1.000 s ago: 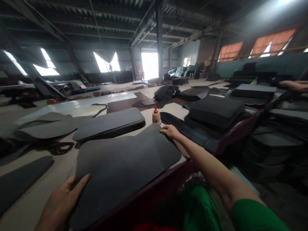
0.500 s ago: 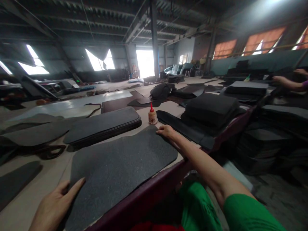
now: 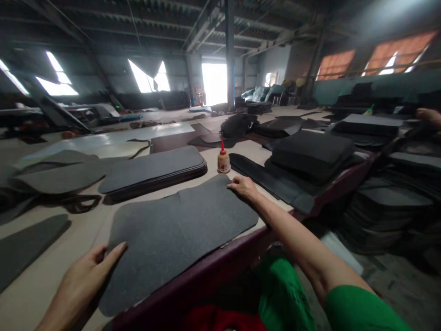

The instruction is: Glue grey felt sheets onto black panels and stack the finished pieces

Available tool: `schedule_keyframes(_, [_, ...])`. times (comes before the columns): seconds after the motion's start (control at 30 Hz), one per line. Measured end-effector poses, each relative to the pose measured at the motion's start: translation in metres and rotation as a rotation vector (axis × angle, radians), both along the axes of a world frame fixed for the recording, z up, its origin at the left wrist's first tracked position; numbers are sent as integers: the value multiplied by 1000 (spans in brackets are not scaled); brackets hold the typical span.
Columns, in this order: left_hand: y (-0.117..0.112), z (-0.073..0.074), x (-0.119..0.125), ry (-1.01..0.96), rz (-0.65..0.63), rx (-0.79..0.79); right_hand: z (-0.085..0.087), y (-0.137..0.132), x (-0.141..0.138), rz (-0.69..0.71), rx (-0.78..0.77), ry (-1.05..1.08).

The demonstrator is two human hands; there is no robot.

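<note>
From the head view I look along a wide pale worktop (image 3: 86, 225) with a dark maroon side. A dark grey panel (image 3: 182, 230) lies on it right in front of the person, its rounded near edge running close beside the worktop's own front edge. The left hand (image 3: 82, 278) is half open at the panel's left edge: thumb laid over the top, a gap between thumb and forefinger. The other fingers are hidden, so I cannot tell how firmly it grips. The right hand (image 3: 244, 187) reaches across to the far right edge, thumb and fingers drawn together on the rim there, pinching it.

Just beyond the panel's far corner stands a glue bottle (image 3: 223, 162), upright, its red nozzle pointing up; it is close to the right hand but apart from it. Behind the panel, a neat stack of grey panels (image 3: 155, 169) leaves only a narrow pale strip between. On the right, a black strip (image 3: 258, 177) and a tall black stack (image 3: 312, 151) crowd the space past the right hand. The roomiest bare stretch is on the left, between the panel and another grey sheet (image 3: 31, 246). A co-worker's hand (image 3: 429, 116) shows at the far right.
</note>
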State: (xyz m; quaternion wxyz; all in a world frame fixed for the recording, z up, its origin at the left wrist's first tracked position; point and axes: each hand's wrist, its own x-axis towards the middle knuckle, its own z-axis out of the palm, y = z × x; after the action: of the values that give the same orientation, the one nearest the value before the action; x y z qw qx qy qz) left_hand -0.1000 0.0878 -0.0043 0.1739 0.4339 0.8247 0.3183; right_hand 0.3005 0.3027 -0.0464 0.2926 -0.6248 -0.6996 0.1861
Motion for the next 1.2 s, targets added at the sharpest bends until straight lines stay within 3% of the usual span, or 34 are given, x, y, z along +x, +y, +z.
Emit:
schedule_keyframes(0.1, [-5, 1, 3, -259, -80, 100, 3, -9, -1, -3, -28, -10])
schedule_keyframes(0.47, [-18, -21, -11, -502, -141, 268, -9, 10, 12, -71, -154, -96])
schedule_keyframes(0.67, [-15, -32, -21, -443, -154, 317, -6, 8, 10, -116, -194, -119])
schedule_keyframes(1.2, [-17, -30, -22, -209, -154, 293, -4, 6, 10, -135, -201, -176])
